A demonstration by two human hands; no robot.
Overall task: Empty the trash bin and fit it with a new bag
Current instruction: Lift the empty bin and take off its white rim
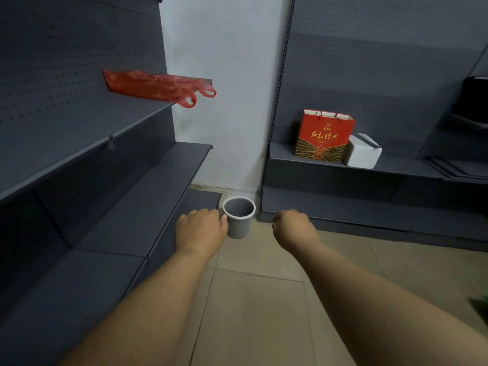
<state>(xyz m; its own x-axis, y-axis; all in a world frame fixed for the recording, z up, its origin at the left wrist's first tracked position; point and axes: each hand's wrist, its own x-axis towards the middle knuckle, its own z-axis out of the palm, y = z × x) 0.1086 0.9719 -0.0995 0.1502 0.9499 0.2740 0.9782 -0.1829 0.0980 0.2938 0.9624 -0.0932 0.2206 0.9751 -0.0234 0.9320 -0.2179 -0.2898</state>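
Observation:
A small grey trash bin [239, 223] with a white rim stands upright on the tiled floor in the corner between two shelving units; no bag shows inside it. My left hand [200, 228] hangs just left of the bin, fingers loosely curled, its thumb close to or touching the bin's rim. To the right of the bin, apart from it, my right hand [293, 227] has its fingers curled downward and holds nothing. A red plastic bag [155, 85] lies flat on an upper left shelf, its handles hanging over the shelf's end.
Dark grey shelving [148, 196] runs along the left, and another unit [369, 207] along the right. A red paper gift bag [323, 136] and a white box [361, 151] sit on the right shelf. A white wall [224, 101] lies behind the bin. Beige floor tiles [250, 299] stretch toward me.

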